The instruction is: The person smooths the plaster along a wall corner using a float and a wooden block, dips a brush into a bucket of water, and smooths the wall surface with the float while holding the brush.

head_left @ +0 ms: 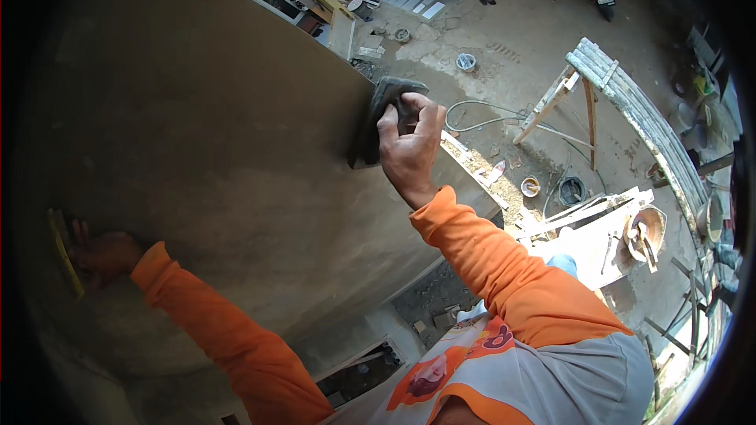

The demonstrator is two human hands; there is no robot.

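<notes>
Float at right edge of wall, gripped in right hand.
Looks light and stiff, likely best held by its back, clear of the flat face; left hand at yellow strip, cannot tell if gripping.

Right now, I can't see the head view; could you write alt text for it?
A person's orange-sleeved right hand holds a dark rectangular float-like tool against a broad grey-brown wall, while the left hand appears to hold a thin yellow bar at far left. Beyond the wall's edge, a pale slatted trestle stands on littered ground.
</notes>
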